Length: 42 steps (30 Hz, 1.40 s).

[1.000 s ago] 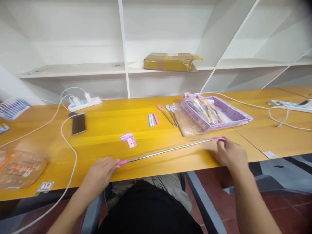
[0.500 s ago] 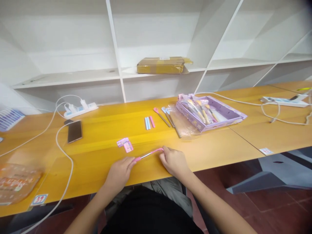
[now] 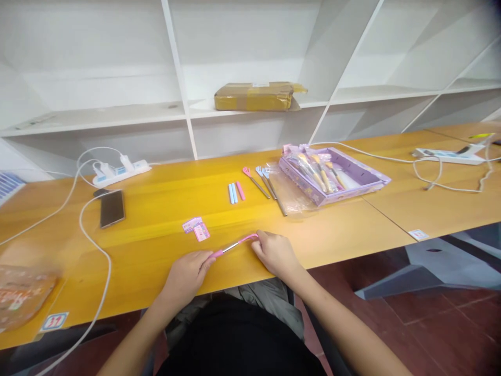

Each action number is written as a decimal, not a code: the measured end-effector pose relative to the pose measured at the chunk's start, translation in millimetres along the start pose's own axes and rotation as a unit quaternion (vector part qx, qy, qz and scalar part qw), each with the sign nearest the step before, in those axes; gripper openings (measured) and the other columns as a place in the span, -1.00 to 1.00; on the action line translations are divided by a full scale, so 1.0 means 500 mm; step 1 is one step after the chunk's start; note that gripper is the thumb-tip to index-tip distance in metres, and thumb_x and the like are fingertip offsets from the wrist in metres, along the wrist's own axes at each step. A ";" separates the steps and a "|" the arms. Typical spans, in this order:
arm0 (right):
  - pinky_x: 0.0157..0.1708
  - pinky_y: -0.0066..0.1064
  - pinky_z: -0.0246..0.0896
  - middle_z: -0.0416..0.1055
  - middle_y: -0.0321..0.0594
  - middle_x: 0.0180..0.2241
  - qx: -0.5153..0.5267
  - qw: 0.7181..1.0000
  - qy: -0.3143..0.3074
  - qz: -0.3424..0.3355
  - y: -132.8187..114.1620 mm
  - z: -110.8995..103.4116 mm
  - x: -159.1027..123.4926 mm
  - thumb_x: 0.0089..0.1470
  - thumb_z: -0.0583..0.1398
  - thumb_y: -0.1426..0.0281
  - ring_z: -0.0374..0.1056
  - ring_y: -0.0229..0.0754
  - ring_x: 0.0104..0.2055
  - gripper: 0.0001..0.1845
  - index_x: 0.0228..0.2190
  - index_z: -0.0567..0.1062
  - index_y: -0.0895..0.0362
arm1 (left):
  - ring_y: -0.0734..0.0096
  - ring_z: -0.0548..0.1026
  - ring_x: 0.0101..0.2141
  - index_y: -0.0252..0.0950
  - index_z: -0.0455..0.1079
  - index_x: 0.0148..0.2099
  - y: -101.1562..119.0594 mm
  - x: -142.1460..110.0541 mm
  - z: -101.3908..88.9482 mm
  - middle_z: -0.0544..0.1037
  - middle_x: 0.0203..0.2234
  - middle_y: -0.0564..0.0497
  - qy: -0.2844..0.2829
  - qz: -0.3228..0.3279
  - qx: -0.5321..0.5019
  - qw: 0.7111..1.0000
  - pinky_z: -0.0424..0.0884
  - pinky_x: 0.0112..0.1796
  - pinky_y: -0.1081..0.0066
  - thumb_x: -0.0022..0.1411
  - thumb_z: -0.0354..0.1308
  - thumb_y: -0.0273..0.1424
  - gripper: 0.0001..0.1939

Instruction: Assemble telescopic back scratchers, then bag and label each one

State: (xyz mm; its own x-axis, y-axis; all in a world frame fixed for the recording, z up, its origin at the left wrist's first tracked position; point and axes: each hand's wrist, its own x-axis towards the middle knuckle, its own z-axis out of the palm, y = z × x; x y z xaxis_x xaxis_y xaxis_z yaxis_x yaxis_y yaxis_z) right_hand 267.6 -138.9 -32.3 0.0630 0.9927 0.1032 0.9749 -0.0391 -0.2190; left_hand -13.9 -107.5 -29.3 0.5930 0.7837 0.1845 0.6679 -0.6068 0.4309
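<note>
A back scratcher [image 3: 230, 247] with a pink grip, a short metal rod and a pink head is held level between my two hands, just above the table's front edge. My left hand [image 3: 187, 271] is closed around the pink grip. The fingers of my right hand [image 3: 277, 251] pinch the pink head and hide its tip. Beyond them lie a pink claw-headed rod [image 3: 256, 183] and two blue claw-headed rods [image 3: 270, 184]. Two blue handle sleeves [image 3: 233, 193] and a pink sleeve [image 3: 240, 190] sit beside these. Small pink printed cards [image 3: 201, 232] lie ahead of my left hand.
At the right a purple tray [image 3: 354, 193] holds several plastic-wrapped brushes, with clear plastic [image 3: 295, 201] under its left side. A phone [image 3: 112, 209], a power strip [image 3: 121, 174] and white cables occupy the left. A taped carton [image 3: 254, 97] rests on the shelf.
The view has shifted slightly, so the scene sits a little higher and further left. Both hands keep the same hold on the back scratcher.
</note>
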 end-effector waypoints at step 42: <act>-0.44 -0.33 -0.03 0.47 -0.10 -0.51 -0.112 0.932 0.310 0.151 0.522 -0.121 -0.100 0.10 0.25 0.23 0.28 -0.14 -0.50 -0.76 -0.52 0.40 0.03 | 0.30 0.44 -0.41 -0.17 0.57 -0.16 -0.117 -0.157 -0.135 0.58 -0.43 0.03 0.023 0.098 0.115 0.988 0.31 -0.34 0.35 0.61 -0.11 -0.17 -0.55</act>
State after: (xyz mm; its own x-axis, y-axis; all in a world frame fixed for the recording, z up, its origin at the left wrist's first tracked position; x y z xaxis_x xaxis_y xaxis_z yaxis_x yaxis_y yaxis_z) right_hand 531.8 -205.8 -36.1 0.3848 0.6786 0.6257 0.9089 -0.3968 -0.1286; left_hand -129.7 -124.6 -9.1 0.7038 0.6504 0.2858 0.6300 -0.7573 0.1720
